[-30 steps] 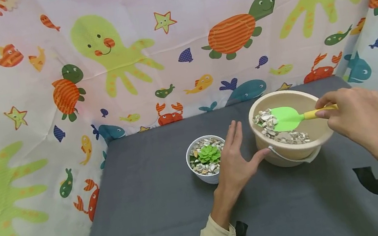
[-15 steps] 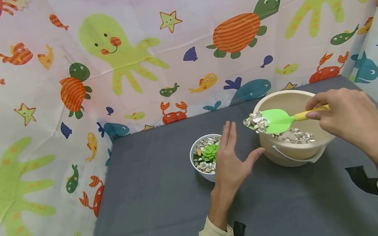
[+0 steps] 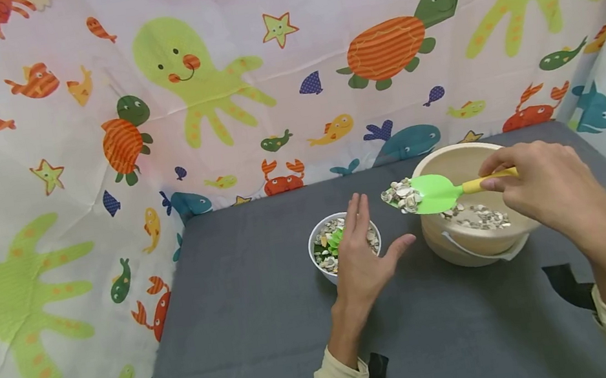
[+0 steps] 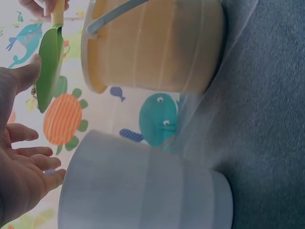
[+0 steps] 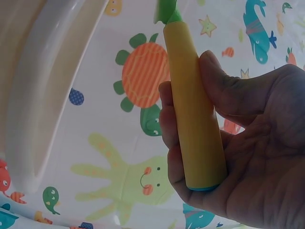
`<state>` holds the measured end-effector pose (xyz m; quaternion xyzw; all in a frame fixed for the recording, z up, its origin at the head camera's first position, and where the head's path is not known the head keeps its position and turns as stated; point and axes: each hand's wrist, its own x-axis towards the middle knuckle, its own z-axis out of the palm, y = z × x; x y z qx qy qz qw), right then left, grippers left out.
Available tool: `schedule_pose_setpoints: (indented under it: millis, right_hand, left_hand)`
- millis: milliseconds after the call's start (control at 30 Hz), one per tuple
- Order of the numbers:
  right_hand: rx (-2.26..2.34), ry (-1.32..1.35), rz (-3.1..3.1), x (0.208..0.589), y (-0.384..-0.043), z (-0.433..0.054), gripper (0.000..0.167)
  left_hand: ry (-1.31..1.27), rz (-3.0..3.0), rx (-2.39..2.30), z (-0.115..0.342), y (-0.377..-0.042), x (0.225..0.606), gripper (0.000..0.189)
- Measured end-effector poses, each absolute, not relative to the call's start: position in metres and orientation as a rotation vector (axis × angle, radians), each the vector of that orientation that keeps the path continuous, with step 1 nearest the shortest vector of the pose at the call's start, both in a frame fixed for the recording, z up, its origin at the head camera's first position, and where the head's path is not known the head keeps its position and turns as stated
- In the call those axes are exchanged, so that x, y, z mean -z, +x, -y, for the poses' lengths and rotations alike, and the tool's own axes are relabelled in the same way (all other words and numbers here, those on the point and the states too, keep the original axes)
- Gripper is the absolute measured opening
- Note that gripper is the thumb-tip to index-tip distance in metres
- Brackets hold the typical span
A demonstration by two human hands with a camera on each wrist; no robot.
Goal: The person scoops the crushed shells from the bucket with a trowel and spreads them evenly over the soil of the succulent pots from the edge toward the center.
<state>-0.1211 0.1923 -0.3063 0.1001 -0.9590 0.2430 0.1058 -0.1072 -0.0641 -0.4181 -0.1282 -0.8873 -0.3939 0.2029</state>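
Note:
My right hand (image 3: 543,185) grips the yellow handle of a green toy shovel (image 3: 434,193), whose blade bears a small heap of pebbles or shell bits (image 3: 403,196). The blade hangs in the air past the left rim of a cream bucket (image 3: 467,244). In the right wrist view, fingers and thumb curl round the handle (image 5: 195,109). Beside a white pot (image 3: 317,265) with a green succulent (image 3: 334,240), my left hand (image 3: 359,269) is held up with fingers extended and thumb spread. It partly hides the pot and plant.
More shell bits (image 3: 478,219) lie inside the bucket, whose handle (image 3: 488,249) hangs down its front. A dark grey cloth (image 3: 241,329) covers the table. Behind and at the sides stands a curtain (image 3: 234,42) printed with sea animals.
My right hand has moved left, carrying the loaded shovel from over the bucket to beyond its left rim. My left hand has shifted slightly left over the pot.

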Motion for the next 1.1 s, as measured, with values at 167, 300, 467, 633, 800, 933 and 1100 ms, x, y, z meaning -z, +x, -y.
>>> schedule_pose_setpoints:
  millis: [167,300,467,633,800,933,1100]
  right_hand:
    - [-0.732,0.323,2.815,0.307,-0.123,-0.187,0.017]
    - [-0.753,0.331,2.810,0.308,-0.123,-0.183,0.018]
    - [-0.770,0.347,2.802,0.309,-0.125,-0.178,0.018]
    - [-0.782,0.363,2.791,0.310,-0.126,-0.173,0.019]
    - [-0.781,0.391,2.777,0.309,-0.128,-0.169,0.018]
    - [-0.806,0.394,2.782,0.310,-0.128,-0.166,0.017]
    - [-0.824,0.403,2.773,0.311,-0.129,-0.162,0.017]
  left_hand:
    - [-0.337,2.460,1.105,0.072,-0.108,0.418,0.097]
    - [-0.321,2.462,1.116,0.076,-0.108,0.418,0.097]
    - [-0.287,2.475,1.100,0.080,-0.107,0.417,0.096]
    - [-0.243,2.492,1.113,0.085,-0.107,0.417,0.095]
    - [-0.232,2.484,1.121,0.090,-0.106,0.417,0.094]
    - [-0.237,2.472,1.120,0.093,-0.105,0.418,0.093]
    - [-0.228,2.470,1.113,0.097,-0.105,0.419,0.094]
